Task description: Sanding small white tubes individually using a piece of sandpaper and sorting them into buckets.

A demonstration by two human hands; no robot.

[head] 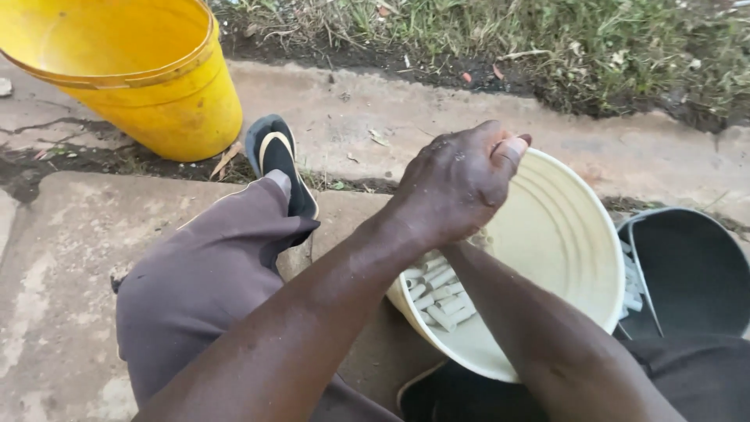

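While the person sits on a concrete slab (62, 297) with legs apart, a cream bucket (570, 242) lies tipped between the knees, its mouth turned up and toward the near left, so its long axis runs from the near left to the far right. Small pale cylinders (441, 297), short and tube-shaped, lie heaped against the bucket's low near-left wall, most of them with their length pointing toward the far right. The left hand (461, 184) is curled into a loose fist above the bucket's far-left rim, thumb pressed on the bent fingers; whether anything sits inside the fist cannot be told. The right forearm (547, 344) passes under the left wrist and into the bucket, and the right hand itself is hidden behind the left one, so its grip cannot be told. Just right of the cream bucket, touching or nearly touching its rim, stands a dark grey bucket (695, 273) with a wire handle (644, 273) lying inside and a few more pale cylinders showing at its left edge. Well apart at the far left stands a yellow bucket (148, 86). A black sandal (273, 156) on the left foot points away toward a concrete gutter (375, 117) and grass (547, 39) beyond. Open slab lies to the left of the left leg (211, 281).
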